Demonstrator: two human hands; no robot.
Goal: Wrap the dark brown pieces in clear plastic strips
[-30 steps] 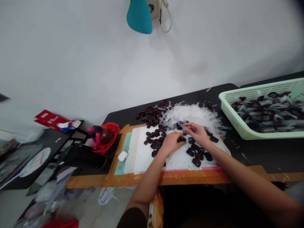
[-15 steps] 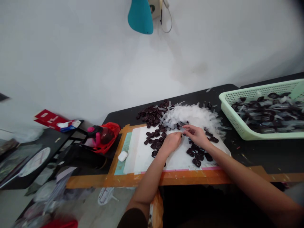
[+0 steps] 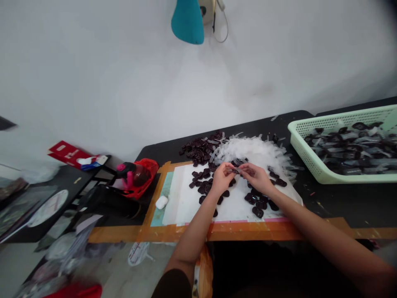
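Observation:
My left hand (image 3: 222, 180) and my right hand (image 3: 257, 177) meet over the white sheet (image 3: 184, 209), fingertips pinched. Between them is a small dark piece with a clear plastic sleeve (image 3: 235, 169); fingers partly hide it, so whether the piece sits inside the sleeve is unclear. Just beyond my hands lies a pile of clear plastic sleeves (image 3: 252, 150). A heap of glossy dark brown pieces (image 3: 200, 152) is to its left. More dark pieces lie scattered left of my left hand, and another cluster of dark pieces (image 3: 259, 203) sits below my right hand.
A pale green basket (image 3: 305, 163) of sleeved dark pieces stands at the right. On the left are a red basket (image 3: 151, 169) with a bottle, a black cylinder (image 3: 108, 203) and a small white case (image 3: 161, 202). Orange tape (image 3: 248, 235) edges the black table; a teal lamp (image 3: 187, 25) hangs above.
My left hand has turned and lifted from the sheet, bringing a dark piece up to the sleeve at my right fingertips. The view has shifted slightly.

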